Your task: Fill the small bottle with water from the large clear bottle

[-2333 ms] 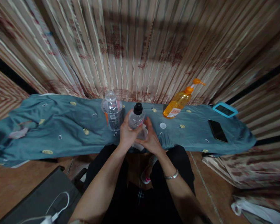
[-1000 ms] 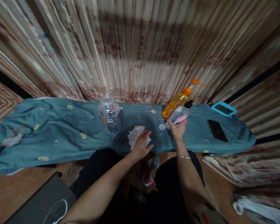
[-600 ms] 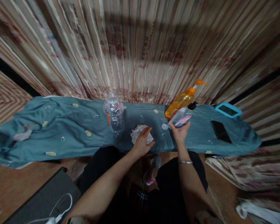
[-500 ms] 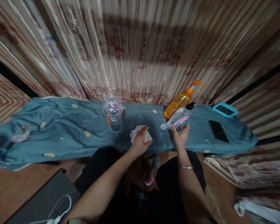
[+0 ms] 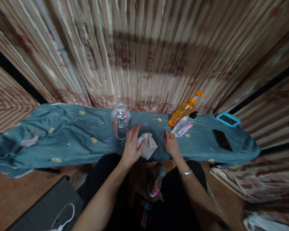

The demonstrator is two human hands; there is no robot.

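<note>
Left hand [image 5: 131, 146] pinches the crumpled tissue [image 5: 148, 146] at the bench's [image 5: 69, 141] near edge; right hand [image 5: 170, 144] rests flat, empty. Wiping step; next calls for gripping the large clear bottle [image 5: 120, 123].

Hidden and unreadable parts

The right hand [image 5: 171, 145] covered whatever lay under its palm; the bottle labels were too small to read; the cable [image 5: 62, 218] ran off the near edge.
</note>
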